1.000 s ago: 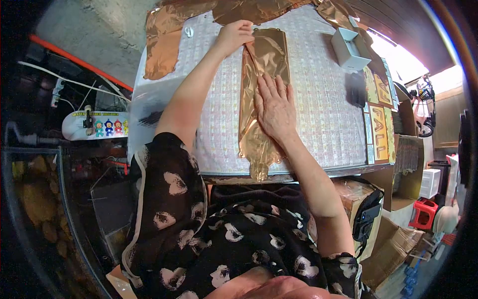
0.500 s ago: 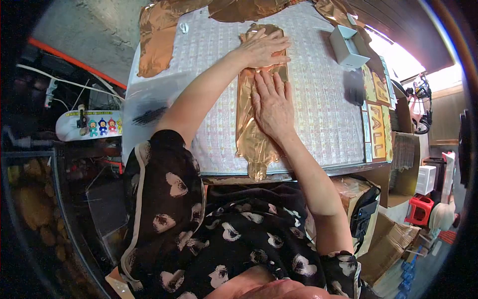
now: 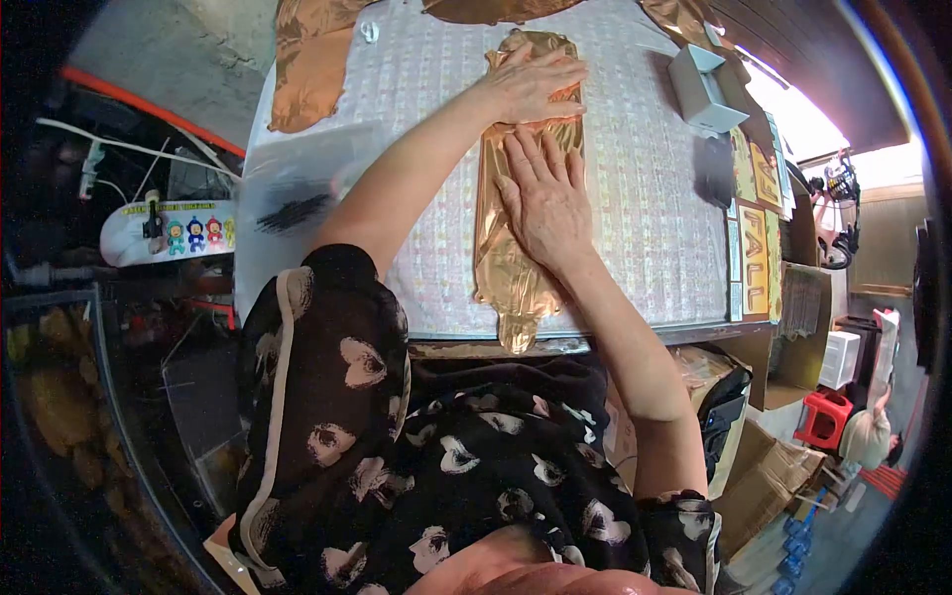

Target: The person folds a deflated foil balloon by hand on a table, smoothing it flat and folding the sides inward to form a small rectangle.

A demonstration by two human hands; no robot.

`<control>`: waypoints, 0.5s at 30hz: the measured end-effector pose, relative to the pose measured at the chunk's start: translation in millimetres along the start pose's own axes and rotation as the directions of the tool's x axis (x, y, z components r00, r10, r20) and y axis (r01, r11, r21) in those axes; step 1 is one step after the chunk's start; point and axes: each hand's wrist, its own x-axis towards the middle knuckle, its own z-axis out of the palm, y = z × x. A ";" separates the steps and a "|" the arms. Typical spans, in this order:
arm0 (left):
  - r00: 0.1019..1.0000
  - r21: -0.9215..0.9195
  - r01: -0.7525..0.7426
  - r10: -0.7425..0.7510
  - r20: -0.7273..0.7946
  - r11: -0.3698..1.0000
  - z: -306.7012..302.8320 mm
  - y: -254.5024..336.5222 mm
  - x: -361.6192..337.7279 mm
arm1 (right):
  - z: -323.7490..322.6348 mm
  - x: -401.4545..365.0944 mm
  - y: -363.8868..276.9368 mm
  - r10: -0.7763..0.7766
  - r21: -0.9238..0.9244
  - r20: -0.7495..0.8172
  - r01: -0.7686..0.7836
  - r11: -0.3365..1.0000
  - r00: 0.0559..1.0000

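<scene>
A flat, folded rose-gold foil balloon [image 3: 504, 223] lies lengthwise on the table, its narrow tab hanging at the near edge. Across its far end rests my left hand [image 3: 535, 87], palm down with the fingers stretched toward the right. Just nearer to me, my right hand [image 3: 548, 198] presses flat on the foil, fingers pointing away. Neither hand grips anything. Parts of the foil under both palms are hidden.
The table has a patterned cover [image 3: 416, 228]. More copper foil [image 3: 309, 74] lies at the far left, near a small white ring [image 3: 370, 32]. On the right are an open white box [image 3: 707, 89], a dark packet [image 3: 712, 171] and yellow printed packs [image 3: 754, 263].
The view has shifted slightly. Both hands stay flat on the foil balloon, with almost no movement over it.
</scene>
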 end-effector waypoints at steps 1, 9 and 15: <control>1.000 -0.005 0.009 -0.009 0.001 1.000 -0.3 0.4 -0.7 | -0.6 -0.5 -0.8 -0.037 0.051 0.018 0.036 0.998 0.999; 1.000 0.012 0.007 -0.007 0.025 1.000 1.2 -0.9 0.5 | -26.0 -10.5 -7.9 -0.271 0.177 0.155 0.243 0.954 0.950; 1.000 -0.004 -0.002 0.002 0.016 1.000 5.4 -3.7 0.6 | -49.3 -20.3 10.4 -0.432 0.792 -0.075 0.317 0.522 0.899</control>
